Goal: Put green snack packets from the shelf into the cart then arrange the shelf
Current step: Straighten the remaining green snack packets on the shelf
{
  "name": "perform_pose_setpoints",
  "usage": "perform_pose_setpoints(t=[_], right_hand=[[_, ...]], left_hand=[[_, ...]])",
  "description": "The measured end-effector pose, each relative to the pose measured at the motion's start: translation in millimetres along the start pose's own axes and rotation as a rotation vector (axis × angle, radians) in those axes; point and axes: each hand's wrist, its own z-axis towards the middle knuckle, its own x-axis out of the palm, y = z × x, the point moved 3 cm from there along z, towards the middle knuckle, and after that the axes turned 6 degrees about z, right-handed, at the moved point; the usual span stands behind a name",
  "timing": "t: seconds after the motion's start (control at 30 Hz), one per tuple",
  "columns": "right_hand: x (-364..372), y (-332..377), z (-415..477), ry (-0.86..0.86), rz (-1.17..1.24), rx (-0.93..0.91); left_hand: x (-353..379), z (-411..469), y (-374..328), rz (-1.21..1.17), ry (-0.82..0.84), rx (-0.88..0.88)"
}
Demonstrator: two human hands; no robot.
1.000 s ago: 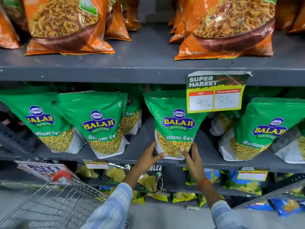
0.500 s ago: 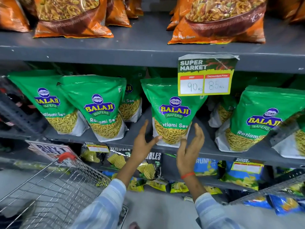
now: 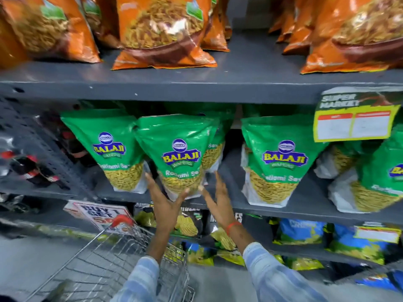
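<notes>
Both hands spread open, left (image 3: 166, 198) touching green packet (image 3: 180, 158) base, right (image 3: 220, 199) just beside (empty)

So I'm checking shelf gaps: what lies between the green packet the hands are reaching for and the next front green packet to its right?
In the head view, bare grey shelf separates the reached-for packet from the right-hand packet.

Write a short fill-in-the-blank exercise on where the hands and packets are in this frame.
1. The left hand and right hand flank a ____ Balaji packet.
2. The packets on the upper shelf are ____.
3. The wire cart is at the lower ____ of the view.

Missing words: green; orange; left
</notes>
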Motion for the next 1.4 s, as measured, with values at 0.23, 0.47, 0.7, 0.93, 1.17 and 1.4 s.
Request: perform_pose_setpoints(t=[0.23,0.47,0.7,0.93,1.17,1.4], right_hand=[[20,-9,11,0.000,-0.030,0.048],[4,-14,-2,-0.142,-0.048,-0.006],[5,-14,0,-0.133,0.035,0.030],[15,1,-17,-0.396,-0.016,-0.142],[53,75,-36,-0.368,-0.126,-0.744],[135,64,19,0.056,-0.170,-0.423]], left_hand=[[-4,26,49,0.075,0.428,-0.139],[13,32,40,0.019,0.585,-0.107],[17,29,37,-0.014,0.515,-0.110],[7,26,32,-0.028,0.444,-0.063],[-50,13,18,0.239,-0.130,0.156],[-98,58,77,0.085,-0.179,-0.105]])
